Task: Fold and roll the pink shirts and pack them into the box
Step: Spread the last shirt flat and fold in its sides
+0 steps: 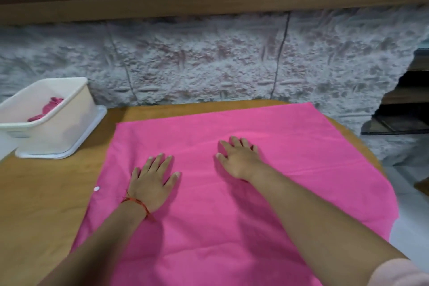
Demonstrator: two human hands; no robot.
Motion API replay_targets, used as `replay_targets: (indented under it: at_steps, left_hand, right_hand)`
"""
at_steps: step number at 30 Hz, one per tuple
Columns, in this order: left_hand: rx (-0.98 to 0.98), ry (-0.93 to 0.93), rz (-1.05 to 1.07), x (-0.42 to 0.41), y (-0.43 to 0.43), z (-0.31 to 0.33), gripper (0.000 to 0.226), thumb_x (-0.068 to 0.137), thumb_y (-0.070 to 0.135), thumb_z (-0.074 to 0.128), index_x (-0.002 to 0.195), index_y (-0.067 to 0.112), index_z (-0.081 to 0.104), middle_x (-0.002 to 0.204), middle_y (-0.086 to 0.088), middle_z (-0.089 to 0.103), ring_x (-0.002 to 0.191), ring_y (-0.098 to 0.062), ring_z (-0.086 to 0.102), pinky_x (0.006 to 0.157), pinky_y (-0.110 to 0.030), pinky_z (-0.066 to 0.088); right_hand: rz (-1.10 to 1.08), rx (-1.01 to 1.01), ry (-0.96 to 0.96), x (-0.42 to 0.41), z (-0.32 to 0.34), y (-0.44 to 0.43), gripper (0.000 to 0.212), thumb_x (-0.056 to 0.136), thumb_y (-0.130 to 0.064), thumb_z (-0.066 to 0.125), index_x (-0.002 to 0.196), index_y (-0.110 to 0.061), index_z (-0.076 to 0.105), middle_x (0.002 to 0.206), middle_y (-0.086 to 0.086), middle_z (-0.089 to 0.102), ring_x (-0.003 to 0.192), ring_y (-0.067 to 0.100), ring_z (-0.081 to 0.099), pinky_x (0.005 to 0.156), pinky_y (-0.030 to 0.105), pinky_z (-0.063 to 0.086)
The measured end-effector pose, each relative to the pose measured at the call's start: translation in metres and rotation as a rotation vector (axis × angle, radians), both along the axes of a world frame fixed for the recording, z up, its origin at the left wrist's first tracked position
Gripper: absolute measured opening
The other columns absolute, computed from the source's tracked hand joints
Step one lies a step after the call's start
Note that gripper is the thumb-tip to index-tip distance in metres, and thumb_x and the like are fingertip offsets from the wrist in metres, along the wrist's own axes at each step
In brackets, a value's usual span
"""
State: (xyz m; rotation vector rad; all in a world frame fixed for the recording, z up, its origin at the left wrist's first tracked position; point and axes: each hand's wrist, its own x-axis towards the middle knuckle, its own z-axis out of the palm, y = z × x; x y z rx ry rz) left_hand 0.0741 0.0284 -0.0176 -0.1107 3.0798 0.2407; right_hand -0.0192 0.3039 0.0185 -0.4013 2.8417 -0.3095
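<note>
Both hands (152,180) (236,160) press flat on pink shirt (232,216).

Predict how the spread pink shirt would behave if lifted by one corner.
Probably floppy: the pink shirt lies flat, faintly creased, under the left hand and right hand. Likely light, as thin cloth. It should sag, not roll.

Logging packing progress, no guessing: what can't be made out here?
Head view:
Contents of the white plastic box: its wall hides all but some dark pink cloth.
Near end of the flat bright pink shirt: cut off by the bottom edge.
Shirt under the left hand and right hand: covered.
Things on the brown wooden shelf: blurred, cut by the top edge.
</note>
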Motion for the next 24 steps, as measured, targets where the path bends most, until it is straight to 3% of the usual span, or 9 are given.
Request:
replay_targets:
  at_steps: [6, 12, 18, 22, 24]
  left_hand:
    - [0.029, 0.03, 0.115, 0.003, -0.072, -0.004, 0.073, 0.099, 0.074, 0.017, 0.164, 0.042, 0.008, 0.173, 0.014, 0.002, 0.159, -0.012, 0.0, 0.127, -0.055, 0.004]
    - [0.052, 0.063, 0.133, -0.022, -0.105, -0.006, 0.075, 0.098, 0.074, 0.021, 0.164, 0.041, 0.006, 0.173, 0.015, -0.001, 0.16, -0.014, -0.003, 0.128, -0.051, 0.003]
    - [0.15, 0.064, 0.233, -0.059, -0.128, -0.003, 0.079, 0.101, 0.07, 0.019, 0.166, 0.03, -0.001, 0.174, 0.004, 0.002, 0.16, -0.02, -0.001, 0.13, -0.044, 0.001]
    - [0.052, 0.022, 0.239, -0.07, -0.13, 0.0, 0.064, 0.107, 0.057, 0.019, 0.165, 0.031, 0.015, 0.173, 0.002, 0.01, 0.16, -0.022, 0.006, 0.129, -0.047, 0.009]
    - [-0.028, 0.04, 0.301, -0.079, -0.123, 0.005, 0.056, 0.105, 0.047, 0.028, 0.157, 0.025, 0.033, 0.165, -0.004, 0.032, 0.152, -0.031, 0.027, 0.122, -0.051, 0.026]
  right_hand:
    - [0.034, 0.06, -0.008, -0.012, -0.007, -0.058, 0.086, 0.091, -0.086, 0.025, 0.164, -0.046, 0.004, 0.175, 0.002, -0.009, 0.158, 0.045, -0.012, 0.119, 0.076, -0.003]
    - [0.008, 0.061, 0.018, -0.043, -0.017, -0.073, 0.099, 0.073, -0.103, 0.011, 0.16, -0.057, -0.004, 0.174, -0.004, -0.013, 0.157, 0.044, -0.018, 0.117, 0.077, -0.009]
    - [-0.037, 0.093, 0.047, -0.081, -0.023, -0.066, 0.104, 0.066, -0.108, 0.004, 0.157, -0.06, -0.008, 0.174, -0.007, -0.016, 0.158, 0.041, -0.017, 0.116, 0.077, -0.009]
    - [-0.048, 0.11, 0.056, -0.094, -0.025, -0.066, 0.105, 0.065, -0.109, 0.001, 0.157, -0.06, -0.01, 0.173, -0.006, -0.018, 0.158, 0.04, -0.017, 0.116, 0.078, -0.01]
    - [-0.046, 0.11, 0.05, -0.097, -0.025, -0.067, 0.105, 0.065, -0.109, 0.001, 0.157, -0.06, -0.01, 0.173, -0.006, -0.018, 0.158, 0.04, -0.018, 0.115, 0.079, -0.01]
